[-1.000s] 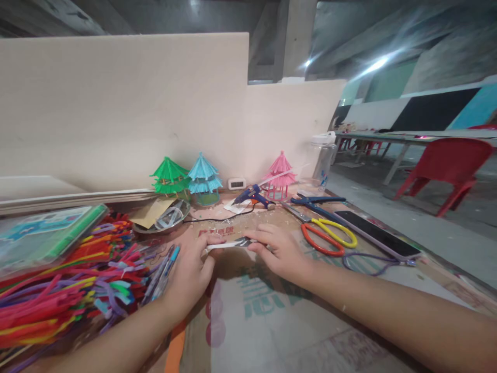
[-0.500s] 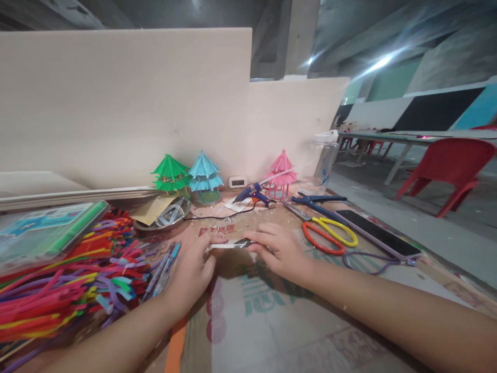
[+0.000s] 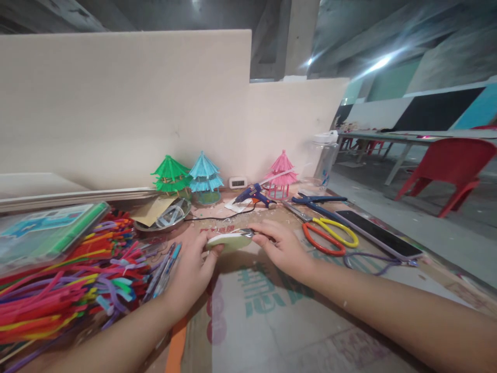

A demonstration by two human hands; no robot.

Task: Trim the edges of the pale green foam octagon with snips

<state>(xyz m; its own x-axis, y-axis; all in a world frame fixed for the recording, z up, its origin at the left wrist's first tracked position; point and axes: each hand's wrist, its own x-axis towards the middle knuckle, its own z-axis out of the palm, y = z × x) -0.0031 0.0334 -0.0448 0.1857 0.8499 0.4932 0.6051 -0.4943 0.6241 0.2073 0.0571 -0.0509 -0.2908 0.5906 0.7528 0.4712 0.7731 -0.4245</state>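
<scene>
A thin, pale green round disc [image 3: 230, 242] is pinched at its left edge between the thumb and fingers of my left hand [image 3: 196, 264]. My right hand [image 3: 281, 247] grips a small dark metal tool [image 3: 248, 233], whose tip lies against the right edge of the disc. Too little of the tool shows to name it. Both hands are above the cardboard [image 3: 264, 321], near its far part. Scissors [image 3: 330, 233] with orange and yellow handles lie just beyond my right hand.
Colourful fuzzy stems [image 3: 50, 300], pens [image 3: 165, 269] and a plastic case [image 3: 46, 233] lie left. Behind stand green [image 3: 169, 173], blue [image 3: 204, 176] and pink [image 3: 282, 173] roofed models, beside a glue gun [image 3: 254, 195]. Pliers [image 3: 318, 199], a phone [image 3: 375, 233] and a bottle [image 3: 323, 160] are right.
The disc has tilted from nearly edge-on, so its pale green face now shows. My right hand and the metal tool have shifted slightly up and to the right.
</scene>
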